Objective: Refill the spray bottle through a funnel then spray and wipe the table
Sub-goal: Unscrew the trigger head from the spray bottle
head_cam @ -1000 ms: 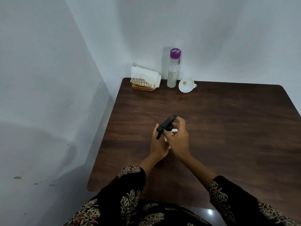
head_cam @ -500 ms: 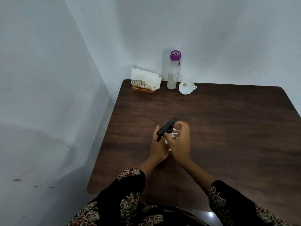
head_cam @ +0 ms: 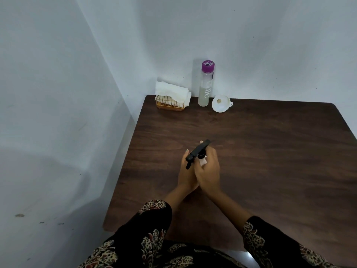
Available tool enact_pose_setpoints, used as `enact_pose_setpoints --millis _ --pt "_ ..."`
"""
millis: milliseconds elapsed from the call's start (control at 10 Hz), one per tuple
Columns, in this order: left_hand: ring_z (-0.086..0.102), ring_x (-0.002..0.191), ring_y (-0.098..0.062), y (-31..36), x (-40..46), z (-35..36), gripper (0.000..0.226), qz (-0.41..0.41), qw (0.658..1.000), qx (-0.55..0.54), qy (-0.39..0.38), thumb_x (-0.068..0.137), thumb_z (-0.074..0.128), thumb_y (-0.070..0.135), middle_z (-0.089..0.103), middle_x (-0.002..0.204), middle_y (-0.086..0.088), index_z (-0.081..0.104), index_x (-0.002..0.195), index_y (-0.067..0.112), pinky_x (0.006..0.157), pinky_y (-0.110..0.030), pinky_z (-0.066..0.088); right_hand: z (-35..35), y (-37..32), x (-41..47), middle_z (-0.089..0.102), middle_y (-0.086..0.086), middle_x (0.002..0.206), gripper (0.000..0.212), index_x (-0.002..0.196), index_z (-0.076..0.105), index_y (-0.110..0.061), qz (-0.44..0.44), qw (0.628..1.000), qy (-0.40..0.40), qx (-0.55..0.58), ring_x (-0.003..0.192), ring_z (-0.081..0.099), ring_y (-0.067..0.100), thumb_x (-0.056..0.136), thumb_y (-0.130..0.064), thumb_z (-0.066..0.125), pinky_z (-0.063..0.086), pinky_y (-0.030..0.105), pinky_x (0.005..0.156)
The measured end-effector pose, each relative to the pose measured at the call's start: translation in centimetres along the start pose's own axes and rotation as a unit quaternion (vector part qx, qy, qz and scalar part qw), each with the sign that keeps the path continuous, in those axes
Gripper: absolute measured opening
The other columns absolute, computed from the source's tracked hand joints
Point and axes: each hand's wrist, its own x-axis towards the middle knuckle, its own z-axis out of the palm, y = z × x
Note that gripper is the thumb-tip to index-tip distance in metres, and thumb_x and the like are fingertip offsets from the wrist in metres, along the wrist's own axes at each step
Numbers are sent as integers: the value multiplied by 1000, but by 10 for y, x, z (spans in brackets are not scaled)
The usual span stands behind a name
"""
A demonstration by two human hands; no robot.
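A small white spray bottle with a black trigger head (head_cam: 197, 152) stands on the dark wooden table (head_cam: 270, 151), mostly hidden by my hands. My left hand (head_cam: 186, 176) wraps the bottle's body from the left. My right hand (head_cam: 209, 172) grips the neck and collar just under the black head. At the back stand a clear refill bottle with a purple cap (head_cam: 206, 84), partly filled with pale liquid, and a white funnel (head_cam: 221, 104) lying beside it on its right.
A gold wire holder with white paper napkins (head_cam: 172, 96) sits in the back left corner against the wall. White walls close the table's left and far sides. The table's near edge meets my patterned sleeves.
My right hand has closed in around the sprayer's neck, its fingers turning over the collar. The black head has shifted slightly. My left hand keeps the bottle in place.
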Motion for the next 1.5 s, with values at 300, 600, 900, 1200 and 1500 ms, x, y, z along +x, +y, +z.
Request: enact_pose_setpoints --millis 300,600,900,1200,1500 --pt "48 121 -43 -7 13 5 52 40 999 -17 7 79 42 49 57 125 -16 50 122 21 101 -56 43 -4 -5 3 58 -21 94 33 113 56 -12 44 997 48 39 92 57 -5 84 1 62 40 -2 74" --pt "46 129 -22 -32 35 12 52 95 993 67 5 80 59 54 55 131 4 47 125 33 97 -48 49 -27 -39 16 58 -26 92 31 107 62 -14 -32 996 72 39 88 57 -9 79 -6 70 45 12 81" --pt "16 145 -17 -10 15 -1 66 126 987 98 18 88 64 36 34 150 -2 34 143 18 106 -24 23 -66 -87 35 61 -18 91 33 106 62 -15 -108 980 135 94 82 56 -7 77 -6 74 45 12 76" --pt "14 146 -16 -16 19 1 64 137 985 103 33 88 64 37 31 152 -2 35 142 18 110 -29 26 -85 -109 47 65 -2 94 29 106 62 -11 -107 970 167 143 90 62 18 79 -9 73 52 35 84" --pt "16 145 -16 -19 24 3 66 141 984 101 39 87 64 38 33 151 1 33 144 26 109 -28 26 -97 -138 72 61 -6 84 27 94 57 -27 -167 944 233 163 77 56 10 78 -13 74 45 21 70"
